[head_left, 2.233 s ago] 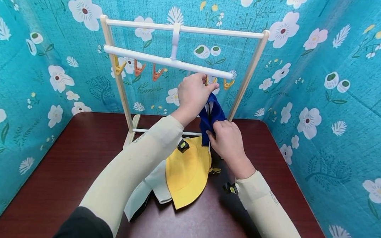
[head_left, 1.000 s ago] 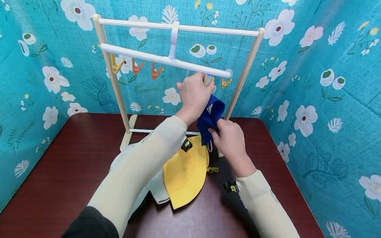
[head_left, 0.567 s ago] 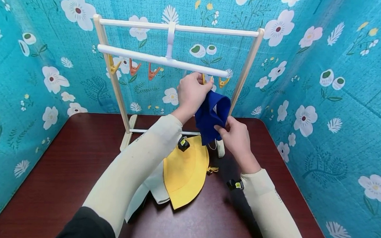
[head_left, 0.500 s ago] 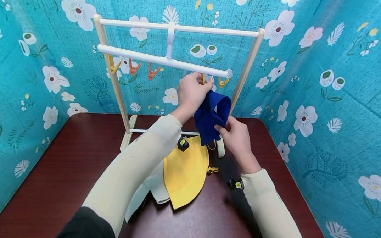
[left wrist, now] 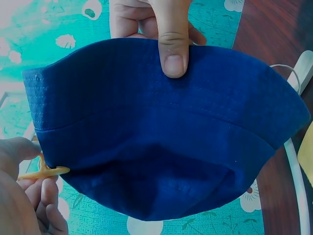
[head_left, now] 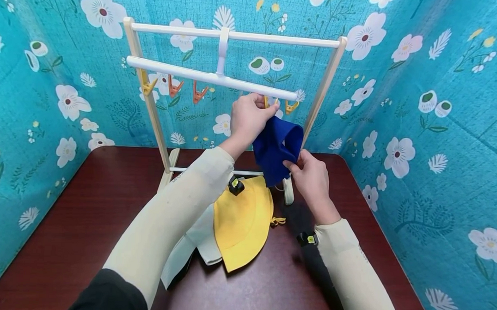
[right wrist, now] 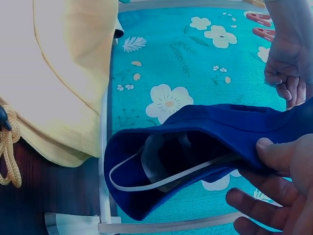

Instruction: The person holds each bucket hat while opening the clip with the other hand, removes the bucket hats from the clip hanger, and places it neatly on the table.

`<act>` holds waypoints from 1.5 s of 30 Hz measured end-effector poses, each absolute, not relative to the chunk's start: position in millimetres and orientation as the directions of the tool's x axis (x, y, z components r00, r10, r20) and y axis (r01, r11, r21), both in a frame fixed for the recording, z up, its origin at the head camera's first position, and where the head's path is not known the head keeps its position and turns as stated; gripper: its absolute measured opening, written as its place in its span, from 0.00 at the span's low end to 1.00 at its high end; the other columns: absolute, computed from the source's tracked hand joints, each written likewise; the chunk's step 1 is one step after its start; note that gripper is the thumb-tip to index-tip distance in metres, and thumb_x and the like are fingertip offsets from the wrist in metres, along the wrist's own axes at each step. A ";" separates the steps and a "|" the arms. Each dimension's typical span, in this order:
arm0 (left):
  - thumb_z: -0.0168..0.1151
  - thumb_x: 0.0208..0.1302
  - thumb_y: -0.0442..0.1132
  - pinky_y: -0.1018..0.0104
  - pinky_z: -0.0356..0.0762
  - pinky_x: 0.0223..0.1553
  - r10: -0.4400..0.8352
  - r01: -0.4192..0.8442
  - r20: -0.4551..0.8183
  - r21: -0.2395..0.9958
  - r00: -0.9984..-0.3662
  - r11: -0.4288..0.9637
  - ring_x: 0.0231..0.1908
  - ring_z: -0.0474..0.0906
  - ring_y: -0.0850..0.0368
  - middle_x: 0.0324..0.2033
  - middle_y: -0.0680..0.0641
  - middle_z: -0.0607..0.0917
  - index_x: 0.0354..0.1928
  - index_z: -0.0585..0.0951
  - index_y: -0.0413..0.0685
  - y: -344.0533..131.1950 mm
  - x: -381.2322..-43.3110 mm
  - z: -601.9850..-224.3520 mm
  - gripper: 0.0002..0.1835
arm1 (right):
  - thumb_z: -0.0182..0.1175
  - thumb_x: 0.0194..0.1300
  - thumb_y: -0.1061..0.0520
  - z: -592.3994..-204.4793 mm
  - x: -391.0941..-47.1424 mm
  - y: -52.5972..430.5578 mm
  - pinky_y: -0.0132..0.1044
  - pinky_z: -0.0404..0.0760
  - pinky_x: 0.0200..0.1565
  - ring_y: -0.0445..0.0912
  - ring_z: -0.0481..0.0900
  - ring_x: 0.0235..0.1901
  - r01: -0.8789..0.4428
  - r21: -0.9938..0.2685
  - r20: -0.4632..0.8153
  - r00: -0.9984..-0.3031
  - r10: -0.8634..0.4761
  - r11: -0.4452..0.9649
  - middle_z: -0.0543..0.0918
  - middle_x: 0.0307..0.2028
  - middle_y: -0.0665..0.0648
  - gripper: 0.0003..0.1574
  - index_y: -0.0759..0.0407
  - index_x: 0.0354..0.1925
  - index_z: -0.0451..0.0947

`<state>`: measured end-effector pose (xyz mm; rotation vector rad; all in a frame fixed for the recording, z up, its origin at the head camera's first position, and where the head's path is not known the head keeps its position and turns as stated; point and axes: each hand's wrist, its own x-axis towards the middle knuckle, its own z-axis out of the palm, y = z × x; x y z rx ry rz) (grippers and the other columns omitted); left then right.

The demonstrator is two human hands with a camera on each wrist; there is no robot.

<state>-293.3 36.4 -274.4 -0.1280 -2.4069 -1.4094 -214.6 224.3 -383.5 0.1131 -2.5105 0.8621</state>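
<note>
A blue bucket hat (head_left: 275, 149) hangs below the right part of a white hanger bar (head_left: 218, 79). My left hand (head_left: 247, 120) pinches a yellow clip (left wrist: 46, 172) that sits at the hat's edge in the left wrist view. Lower down, my right hand (head_left: 313, 178) holds the brim, its thumb on one face of the cloth and its fingers behind. The right wrist view shows a thin white elastic cord (right wrist: 146, 187) looped in the hat's opening. In the head view, my left hand partly covers the clip.
A wooden rack (head_left: 332, 80) bears the hanger. Two orange clips (head_left: 174, 87) and a yellow clip (head_left: 147, 83) hang left; another yellow clip (head_left: 291, 107) hangs right. A yellow hat (head_left: 245, 224) and pale cloth (head_left: 205, 238) lie on the dark red table (head_left: 83, 222).
The blue hat has gone from a narrow fold to a wider, spread shape. My right hand has moved right and slightly up with the brim. My left hand stays at the clip.
</note>
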 end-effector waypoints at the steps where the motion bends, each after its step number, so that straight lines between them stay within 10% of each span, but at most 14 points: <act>1: 0.73 0.62 0.57 0.69 0.79 0.38 -0.095 0.247 0.337 0.828 -0.937 0.504 0.36 0.83 0.68 0.34 0.59 0.89 0.42 0.88 0.56 36.3 -293.4 -274.1 0.15 | 0.70 0.66 0.43 -383.6 -215.2 224.5 0.42 0.68 0.20 0.46 0.76 0.20 -0.228 -0.563 0.465 -0.882 0.077 0.794 0.83 0.22 0.54 0.16 0.52 0.34 0.79; 11: 0.72 0.63 0.57 0.68 0.79 0.37 -0.082 0.263 0.349 0.822 -0.934 0.505 0.35 0.82 0.67 0.34 0.59 0.89 0.40 0.87 0.56 34.6 -290.6 -274.0 0.14 | 0.71 0.65 0.44 -385.9 -217.1 225.9 0.41 0.70 0.21 0.46 0.81 0.24 -0.210 -0.608 0.432 -0.896 0.097 0.766 0.91 0.35 0.56 0.16 0.53 0.43 0.84; 45: 0.73 0.62 0.58 0.67 0.75 0.30 -0.101 0.244 0.336 0.830 -0.936 0.501 0.29 0.81 0.63 0.30 0.58 0.88 0.33 0.86 0.57 31.6 -292.8 -272.5 0.14 | 0.71 0.65 0.45 -382.7 -212.6 222.7 0.42 0.69 0.20 0.47 0.77 0.21 -0.220 -0.577 0.455 -0.886 0.086 0.786 0.84 0.23 0.54 0.14 0.53 0.37 0.82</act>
